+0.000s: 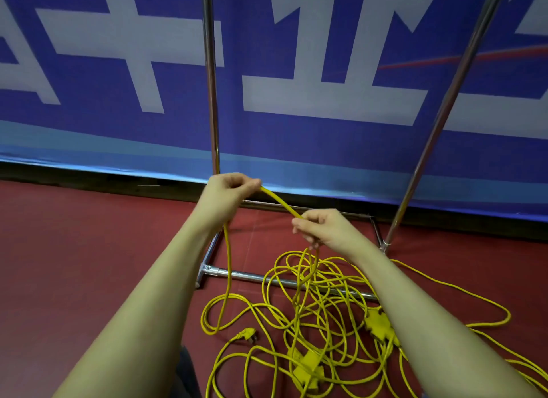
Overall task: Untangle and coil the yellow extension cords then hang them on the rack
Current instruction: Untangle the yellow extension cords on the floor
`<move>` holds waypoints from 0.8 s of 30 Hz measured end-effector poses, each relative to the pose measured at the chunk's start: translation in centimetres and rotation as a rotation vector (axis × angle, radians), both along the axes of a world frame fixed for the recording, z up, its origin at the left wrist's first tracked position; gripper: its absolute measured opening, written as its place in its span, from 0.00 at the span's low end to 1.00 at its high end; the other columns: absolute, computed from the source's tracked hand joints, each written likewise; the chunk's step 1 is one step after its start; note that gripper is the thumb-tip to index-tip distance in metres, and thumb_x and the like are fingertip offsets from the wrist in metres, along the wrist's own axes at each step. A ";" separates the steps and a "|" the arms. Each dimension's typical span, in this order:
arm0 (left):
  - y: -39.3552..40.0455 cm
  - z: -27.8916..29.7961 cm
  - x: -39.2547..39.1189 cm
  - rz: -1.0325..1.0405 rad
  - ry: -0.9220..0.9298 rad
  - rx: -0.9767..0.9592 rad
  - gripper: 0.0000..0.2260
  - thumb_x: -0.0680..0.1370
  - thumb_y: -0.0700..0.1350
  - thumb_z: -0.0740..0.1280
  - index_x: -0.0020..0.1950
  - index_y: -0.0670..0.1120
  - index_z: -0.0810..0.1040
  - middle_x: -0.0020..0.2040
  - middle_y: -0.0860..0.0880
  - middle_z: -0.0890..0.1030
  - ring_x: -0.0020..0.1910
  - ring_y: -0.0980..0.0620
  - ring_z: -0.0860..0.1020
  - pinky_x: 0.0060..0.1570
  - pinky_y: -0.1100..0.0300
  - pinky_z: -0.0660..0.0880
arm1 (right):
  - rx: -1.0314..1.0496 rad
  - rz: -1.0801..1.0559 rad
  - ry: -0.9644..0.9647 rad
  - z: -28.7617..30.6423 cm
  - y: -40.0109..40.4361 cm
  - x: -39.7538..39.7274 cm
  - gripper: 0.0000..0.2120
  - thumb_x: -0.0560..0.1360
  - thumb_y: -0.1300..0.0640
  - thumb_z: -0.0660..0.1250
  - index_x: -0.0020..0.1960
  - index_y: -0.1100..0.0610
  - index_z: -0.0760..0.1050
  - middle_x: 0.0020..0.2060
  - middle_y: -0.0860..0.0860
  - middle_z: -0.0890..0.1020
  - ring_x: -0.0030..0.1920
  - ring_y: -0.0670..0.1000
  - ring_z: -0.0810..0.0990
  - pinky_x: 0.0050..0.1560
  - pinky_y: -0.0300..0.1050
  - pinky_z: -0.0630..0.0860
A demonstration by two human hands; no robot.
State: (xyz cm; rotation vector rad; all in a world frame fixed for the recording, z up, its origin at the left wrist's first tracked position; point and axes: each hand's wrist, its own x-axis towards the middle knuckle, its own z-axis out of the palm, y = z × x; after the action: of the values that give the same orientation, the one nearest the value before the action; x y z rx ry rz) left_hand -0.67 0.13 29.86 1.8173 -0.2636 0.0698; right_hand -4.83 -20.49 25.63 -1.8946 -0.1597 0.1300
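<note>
Left hand (229,187) and right hand (318,227) each pinch 1 cord (280,203) stretch above the floor (89,249) tangle, probably to trace it free before coiling.

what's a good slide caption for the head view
Both hands, left hand and right hand, hold a yellow cord above the tangled pile by the rack's base.

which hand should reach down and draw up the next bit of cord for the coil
The right hand, probably. It grips the cord directly above the tangled pile, with strands hanging from it into the heap. The left hand pinches the raised end higher up, suited to anchoring loops.
</note>
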 end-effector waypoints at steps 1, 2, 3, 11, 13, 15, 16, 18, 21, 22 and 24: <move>0.5 -0.1 0.2 0.036 0.003 -0.025 0.08 0.76 0.45 0.69 0.37 0.47 0.81 0.31 0.56 0.80 0.33 0.65 0.76 0.39 0.72 0.70 | 0.030 -0.008 0.033 -0.5 -0.5 0.0 0.11 0.78 0.57 0.64 0.38 0.59 0.76 0.23 0.47 0.70 0.24 0.44 0.67 0.31 0.39 0.70; 0.8 -0.2 0.4 0.060 0.010 -0.045 0.08 0.76 0.45 0.70 0.37 0.47 0.82 0.32 0.55 0.81 0.34 0.64 0.77 0.41 0.70 0.71 | 0.063 -0.029 0.059 -0.9 -1.0 0.0 0.11 0.78 0.57 0.63 0.38 0.59 0.76 0.24 0.47 0.70 0.24 0.45 0.68 0.33 0.40 0.71; 0.9 -0.5 0.6 0.071 0.017 -0.064 0.08 0.76 0.46 0.70 0.37 0.47 0.82 0.35 0.53 0.83 0.37 0.61 0.79 0.44 0.67 0.72 | 0.093 -0.056 0.077 -1.1 -1.4 0.0 0.11 0.78 0.57 0.63 0.39 0.59 0.76 0.25 0.48 0.71 0.25 0.46 0.68 0.33 0.41 0.72; 1.2 -1.2 0.9 -0.008 0.220 -0.039 0.10 0.77 0.45 0.69 0.42 0.39 0.79 0.32 0.45 0.71 0.29 0.53 0.67 0.35 0.60 0.64 | 0.419 -0.159 0.145 -1.0 -2.4 -0.4 0.06 0.78 0.64 0.60 0.44 0.62 0.73 0.25 0.50 0.71 0.19 0.42 0.60 0.22 0.33 0.52; 1.4 -1.3 0.9 -0.080 0.258 0.028 0.10 0.78 0.45 0.67 0.42 0.40 0.79 0.35 0.43 0.74 0.32 0.50 0.70 0.38 0.57 0.68 | 0.431 -0.165 0.150 -0.3 -2.5 -0.4 0.06 0.78 0.64 0.61 0.44 0.63 0.73 0.24 0.50 0.71 0.18 0.42 0.60 0.21 0.31 0.53; 0.8 -0.9 0.4 -0.193 0.246 0.113 0.11 0.79 0.47 0.66 0.39 0.42 0.80 0.36 0.44 0.78 0.33 0.51 0.74 0.39 0.60 0.71 | 0.399 -0.131 0.150 0.6 -2.2 -0.4 0.05 0.78 0.64 0.61 0.44 0.63 0.73 0.24 0.50 0.72 0.19 0.43 0.60 0.20 0.32 0.54; 0.2 -0.6 0.0 -0.251 0.239 0.167 0.12 0.78 0.48 0.67 0.40 0.42 0.81 0.35 0.45 0.79 0.34 0.52 0.75 0.39 0.62 0.72 | 0.377 -0.109 0.147 1.1 -2.0 -0.5 0.05 0.77 0.64 0.62 0.44 0.63 0.73 0.24 0.50 0.72 0.19 0.43 0.61 0.20 0.32 0.54; -1.1 -0.1 -0.7 -0.333 0.223 0.226 0.12 0.78 0.49 0.67 0.43 0.40 0.81 0.34 0.46 0.77 0.32 0.54 0.74 0.35 0.64 0.71 | 0.357 -0.084 0.141 1.9 -1.5 -0.6 0.05 0.77 0.64 0.62 0.43 0.63 0.73 0.25 0.50 0.72 0.18 0.43 0.60 0.20 0.32 0.55; -2.5 0.3 -1.4 -0.308 0.135 0.186 0.09 0.78 0.46 0.68 0.40 0.43 0.79 0.29 0.50 0.72 0.26 0.57 0.67 0.28 0.65 0.63 | 0.408 -0.087 0.114 2.9 -1.2 -0.9 0.06 0.77 0.63 0.62 0.41 0.60 0.73 0.25 0.50 0.72 0.18 0.43 0.61 0.21 0.31 0.56; -2.7 0.4 -1.4 -0.273 0.099 0.136 0.09 0.78 0.45 0.68 0.39 0.44 0.79 0.28 0.52 0.71 0.25 0.58 0.65 0.27 0.66 0.61 | 0.423 -0.077 0.102 3.1 -1.1 -0.9 0.06 0.78 0.63 0.62 0.41 0.60 0.73 0.25 0.50 0.73 0.19 0.43 0.62 0.21 0.32 0.57; -2.8 0.8 -1.4 -0.199 0.038 -0.003 0.08 0.78 0.44 0.67 0.39 0.44 0.80 0.24 0.57 0.69 0.24 0.61 0.65 0.27 0.69 0.61 | 0.399 -0.034 0.082 3.1 -0.7 -1.1 0.07 0.78 0.60 0.61 0.43 0.59 0.74 0.26 0.50 0.74 0.20 0.45 0.65 0.24 0.36 0.63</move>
State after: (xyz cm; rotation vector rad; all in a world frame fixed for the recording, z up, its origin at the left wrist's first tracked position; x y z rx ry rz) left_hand -2.05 -2.65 30.61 1.7787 -0.4154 -0.1031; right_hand -5.93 -21.23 28.78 -1.4912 -0.0900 0.1412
